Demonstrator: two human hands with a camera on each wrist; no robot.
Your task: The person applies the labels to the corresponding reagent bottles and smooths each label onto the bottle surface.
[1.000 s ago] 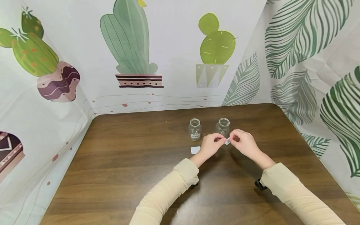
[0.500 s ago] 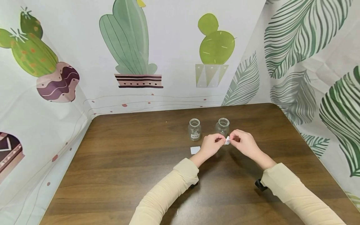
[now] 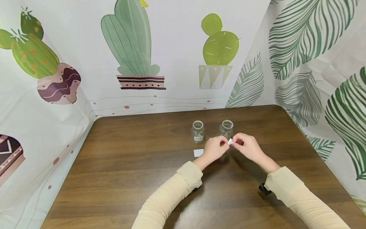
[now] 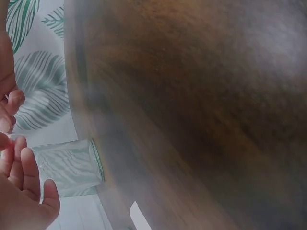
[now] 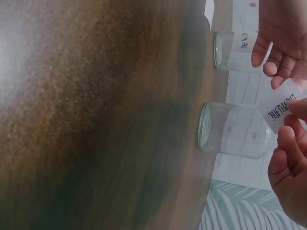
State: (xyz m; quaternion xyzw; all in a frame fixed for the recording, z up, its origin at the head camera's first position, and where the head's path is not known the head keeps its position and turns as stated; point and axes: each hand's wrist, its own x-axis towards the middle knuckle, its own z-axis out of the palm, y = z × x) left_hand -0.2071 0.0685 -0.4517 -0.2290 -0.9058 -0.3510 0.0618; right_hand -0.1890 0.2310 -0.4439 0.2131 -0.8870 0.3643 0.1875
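Between my two hands is a small white label printed with dark characters. The thumb and fingers of my right hand pinch its right side. My left hand holds the label's other side at the fingertips, seen partly hidden in the right wrist view. Just behind the hands stands a clear glass jar, upright and without a lid; its lower part is covered by the hands in the head view. To its left is a similar open jar, which bears a white label on its front.
A white piece of paper lies flat on the brown wooden table, in front of the labelled jar and beside the left wrist. A patterned cloth with cacti and leaves hangs behind the table.
The label in my fingers has tilted, and its printing no longer shows in the head view. Both hands have shifted very slightly; the jars and loose paper stay in place.
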